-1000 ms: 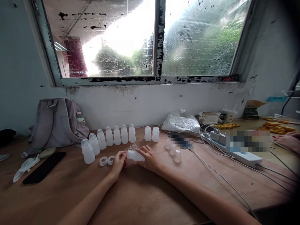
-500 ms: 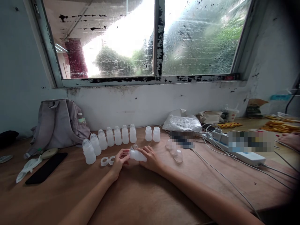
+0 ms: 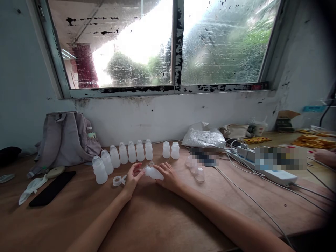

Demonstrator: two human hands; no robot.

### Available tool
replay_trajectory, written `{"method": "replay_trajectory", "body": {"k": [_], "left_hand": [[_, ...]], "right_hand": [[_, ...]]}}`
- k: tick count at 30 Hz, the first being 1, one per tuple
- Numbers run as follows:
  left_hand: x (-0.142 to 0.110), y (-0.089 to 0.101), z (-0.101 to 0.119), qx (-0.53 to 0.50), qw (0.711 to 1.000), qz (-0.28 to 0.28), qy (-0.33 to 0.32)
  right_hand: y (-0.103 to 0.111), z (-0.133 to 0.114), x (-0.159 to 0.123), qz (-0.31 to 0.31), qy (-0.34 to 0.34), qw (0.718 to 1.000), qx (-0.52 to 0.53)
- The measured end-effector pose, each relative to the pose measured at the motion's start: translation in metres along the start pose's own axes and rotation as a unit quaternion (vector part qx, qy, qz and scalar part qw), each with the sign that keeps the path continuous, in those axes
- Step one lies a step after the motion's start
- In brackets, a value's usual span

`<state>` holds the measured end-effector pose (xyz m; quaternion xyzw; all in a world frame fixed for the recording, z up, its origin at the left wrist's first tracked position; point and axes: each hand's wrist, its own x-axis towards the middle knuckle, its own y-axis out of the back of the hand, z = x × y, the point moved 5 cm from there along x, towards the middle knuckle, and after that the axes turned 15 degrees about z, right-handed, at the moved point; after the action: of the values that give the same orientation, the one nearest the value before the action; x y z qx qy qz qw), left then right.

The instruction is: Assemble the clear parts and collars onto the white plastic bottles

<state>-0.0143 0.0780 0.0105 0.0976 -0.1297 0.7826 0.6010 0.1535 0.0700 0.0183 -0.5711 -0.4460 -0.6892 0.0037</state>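
A frosted white baby bottle (image 3: pixel 154 173) lies tilted over the table between my hands, its neck end to the left. My right hand (image 3: pixel 169 177) wraps over its body from the right. At the neck end my left hand (image 3: pixel 133 179) holds the collar between thumb and fingers, with the index finger raised; the exact contact is partly hidden. Small clear teats (image 3: pixel 150 163) lie just beyond the bottle. White collar rings (image 3: pixel 117 180) rest beside my left hand, one partly covered by it. Clear domed caps (image 3: pixel 200 175) lie to the right of my right hand.
Several capped bottles (image 3: pixel 123 153) stand in a curved row behind, and two uncapped bottles (image 3: pixel 175 150) stand right of them. A black phone (image 3: pixel 52 189) and a backpack (image 3: pixel 65 140) are left. Right are a power strip (image 3: pixel 278 175), cables and another person's hand (image 3: pixel 325 155).
My left hand's fingers have loosened and lifted a little at the bottle's neck end. My right hand keeps its grip on the bottle. The other person's hand has shifted slightly.
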Motion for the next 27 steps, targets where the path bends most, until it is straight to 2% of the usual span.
{"method": "replay_trajectory", "body": {"k": [3,6,9,14,17,21,27], "left_hand": [[0.001,0.000,-0.010,0.023,0.998,-0.001,0.053],[0.000,-0.002,-0.010,-0.013,0.999,-0.030,0.041],[-0.001,-0.003,-0.007,-0.061,0.997,-0.032,0.034],[-0.008,-0.010,-0.014,-0.025,0.994,-0.048,0.094],[-0.011,-0.011,-0.006,-0.014,0.996,-0.044,0.072],[-0.015,-0.010,0.008,-0.017,0.997,-0.064,0.041],[-0.019,-0.010,0.017,-0.023,0.996,-0.079,0.028]], "right_hand": [[0.001,-0.001,0.000,-0.008,0.006,1.000,-0.005],[0.001,-0.002,0.001,-0.010,0.006,1.000,-0.005],[0.003,-0.002,0.001,-0.004,-0.004,1.000,-0.004],[0.004,-0.008,0.000,-0.001,0.002,1.000,0.022],[0.005,-0.013,-0.001,-0.012,-0.032,0.997,0.075],[0.007,-0.017,-0.001,-0.058,-0.110,0.972,0.199],[0.010,-0.015,0.003,-0.109,-0.214,0.909,0.341]]}}
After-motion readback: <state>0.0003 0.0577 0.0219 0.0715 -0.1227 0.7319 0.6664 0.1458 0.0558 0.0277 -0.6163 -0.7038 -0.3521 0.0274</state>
